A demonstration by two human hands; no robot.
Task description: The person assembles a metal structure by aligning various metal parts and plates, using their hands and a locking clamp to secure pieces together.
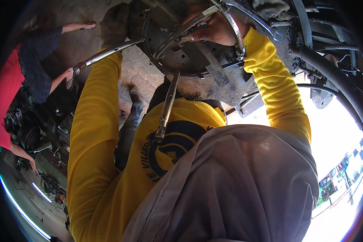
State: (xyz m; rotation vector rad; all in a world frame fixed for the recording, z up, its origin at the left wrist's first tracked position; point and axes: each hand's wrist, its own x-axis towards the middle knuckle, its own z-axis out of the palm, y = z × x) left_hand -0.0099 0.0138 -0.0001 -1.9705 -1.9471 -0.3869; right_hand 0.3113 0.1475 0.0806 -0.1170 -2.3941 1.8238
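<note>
Fingers [197,36] of right hand [221,32] curled on metal fitting [184,40] beside curved bar [194,23]; left hand [115,26] shadowed, cannot tell grip.

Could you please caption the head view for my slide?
Bare right hand among curved silver metal bands near a dark, perforated metal plate.

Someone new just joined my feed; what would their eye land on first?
Probably the vivid yellow sleeves, reaching up either side of the picture's middle, and the white glare at the right. Next, the curved metal strips at top centre, with the right hand among them. At the left edge, a co-worker's red top stands out against the dark floor area.
</note>
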